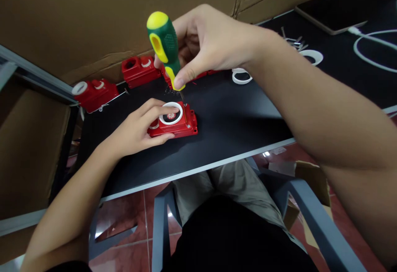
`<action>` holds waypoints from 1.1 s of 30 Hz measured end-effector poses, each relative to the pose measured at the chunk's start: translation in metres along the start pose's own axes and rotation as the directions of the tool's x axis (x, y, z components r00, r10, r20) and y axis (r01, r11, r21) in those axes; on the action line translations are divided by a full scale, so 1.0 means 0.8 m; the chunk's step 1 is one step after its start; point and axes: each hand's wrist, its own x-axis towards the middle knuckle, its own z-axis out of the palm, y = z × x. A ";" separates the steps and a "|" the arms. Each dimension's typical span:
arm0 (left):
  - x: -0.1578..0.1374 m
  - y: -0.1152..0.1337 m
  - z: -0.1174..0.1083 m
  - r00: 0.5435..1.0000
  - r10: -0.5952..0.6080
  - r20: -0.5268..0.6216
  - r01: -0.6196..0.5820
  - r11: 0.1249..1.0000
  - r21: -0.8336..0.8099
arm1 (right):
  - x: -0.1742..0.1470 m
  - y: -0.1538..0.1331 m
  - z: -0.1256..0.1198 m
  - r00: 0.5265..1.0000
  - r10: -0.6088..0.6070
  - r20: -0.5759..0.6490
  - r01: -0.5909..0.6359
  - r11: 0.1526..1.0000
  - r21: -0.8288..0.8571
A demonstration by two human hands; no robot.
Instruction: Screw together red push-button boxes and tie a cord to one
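Observation:
A red plastic housing (180, 129) lies on the black tabletop, with a white ring (165, 120) around a dark round centre on its top. My left hand (136, 130) grips the housing from the left, fingers over the ring and thumb along the near side. In my right hand (207, 42) is a screwdriver (169, 42) with a green and yellow handle, held nearly upright. Its shaft points down at the housing's far right corner, where a screw (185, 105) shows. Whether the tip sits in the screw I cannot tell. Another screw (188, 126) shows at the near right corner.
More red housings (141, 71) stand along the cardboard wall (102, 11), one (97, 94) at the far left. Small dark screws lie behind the work. White rings (242, 76), a tablet-like device (328, 13) and a white cable (356, 51) are at the right.

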 end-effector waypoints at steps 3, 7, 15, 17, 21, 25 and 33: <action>0.001 0.001 0.000 1.000 -0.005 0.004 0.005 1.000 0.001 | 0.002 0.002 0.004 1.000 0.016 -0.006 -0.016 1.000 -0.025; 0.002 0.001 0.001 1.000 0.008 -0.002 -0.008 1.000 0.022 | -0.002 -0.001 0.000 1.000 0.027 -0.013 -0.028 0.998 -0.051; -0.006 0.000 0.005 0.994 -0.094 -0.056 0.097 0.994 0.053 | -0.007 -0.003 -0.014 0.983 0.022 0.180 -0.033 0.998 0.057; -0.005 0.002 0.004 0.994 -0.103 -0.035 0.104 0.994 0.043 | -0.008 -0.004 -0.014 0.980 0.018 0.198 -0.034 0.996 0.077; 0.001 0.007 0.000 0.993 -0.121 0.005 0.121 0.993 0.014 | -0.008 -0.008 -0.012 0.980 0.036 0.197 -0.049 0.997 0.063; 0.002 0.007 0.000 0.996 -0.085 -0.007 0.085 0.996 0.024 | -0.009 -0.010 -0.008 0.986 0.071 0.150 -0.082 0.994 0.072; 0.003 0.007 0.000 0.991 -0.134 0.013 0.134 0.991 0.002 | -0.002 -0.003 0.001 0.999 0.038 -0.019 -0.038 0.999 -0.005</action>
